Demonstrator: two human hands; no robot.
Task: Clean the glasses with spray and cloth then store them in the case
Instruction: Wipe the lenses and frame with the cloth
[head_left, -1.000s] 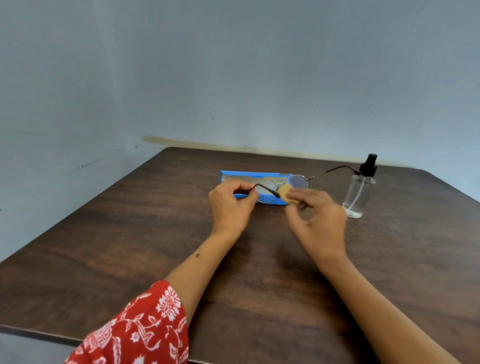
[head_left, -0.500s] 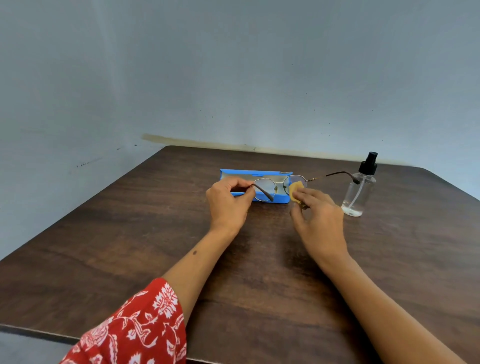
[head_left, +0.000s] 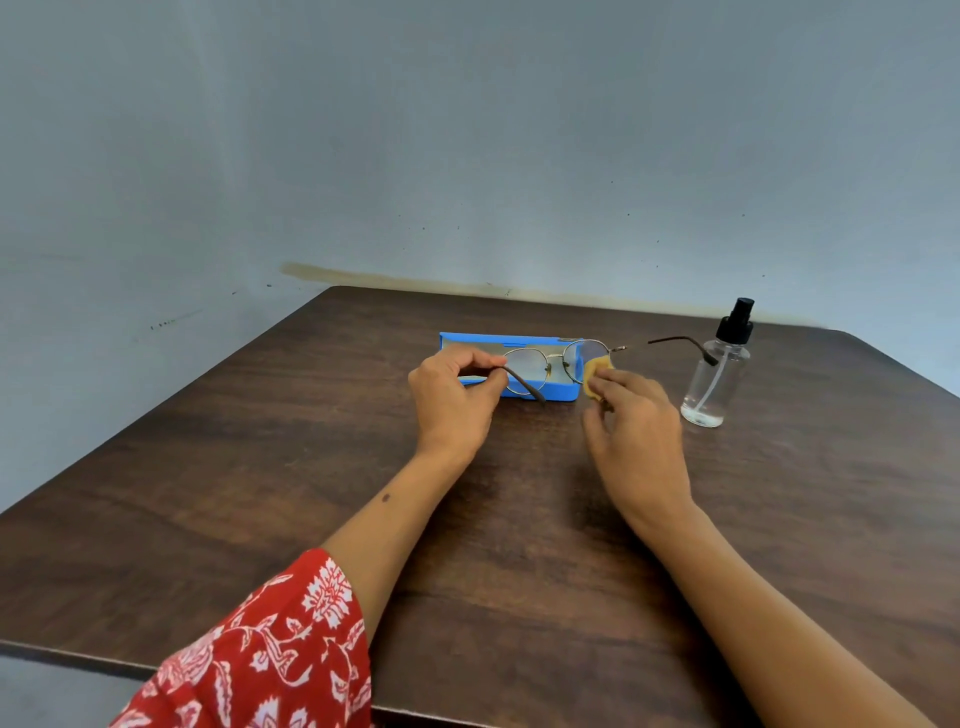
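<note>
Wiping stage, not finished. Glasses (head_left: 550, 364) held above table (head_left: 260, 467) before open blue case (head_left: 519, 345); left hand (head_left: 457, 395) pinched one arm, right hand (head_left: 631, 421) pressed cloth (head_left: 595, 371) on lens. Storing left. Spray bottle (head_left: 719, 371) just beside, near far arm.

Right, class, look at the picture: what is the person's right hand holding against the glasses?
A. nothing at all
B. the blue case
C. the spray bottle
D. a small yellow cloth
D: the right hand pinches a small yellow cloth against one lens of the glasses, while the spray bottle stands untouched on the table.
</note>
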